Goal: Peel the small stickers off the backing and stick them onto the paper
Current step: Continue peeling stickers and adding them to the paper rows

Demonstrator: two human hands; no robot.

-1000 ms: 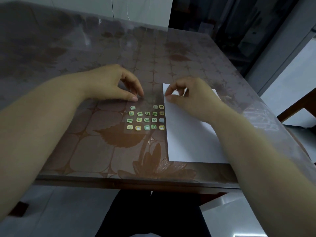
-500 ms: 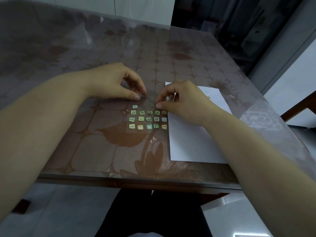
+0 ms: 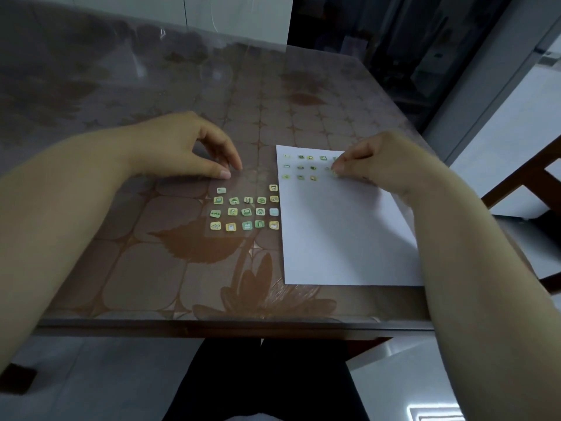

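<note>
Plainly, the small green-and-yellow square stickers (image 3: 246,211) look flimsy and tacky, so each is best lifted by a corner. They lie mid-frame on a clear film backing (image 3: 243,180), pinned by the left hand's (image 3: 185,147) bent fingertips. The right hand (image 3: 382,159), held low, seemingly pinches a single sticker (image 3: 334,174) onto the white paper sheet (image 3: 343,232) right of centre.

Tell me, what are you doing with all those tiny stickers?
A person is moving stickers from a clear backing sheet onto white paper. The left hand presses the sheet's top edge to the table. The right hand pinches one sticker at the paper's top, beside three short rows already stuck. Many stickers remain on the sheet.
</note>
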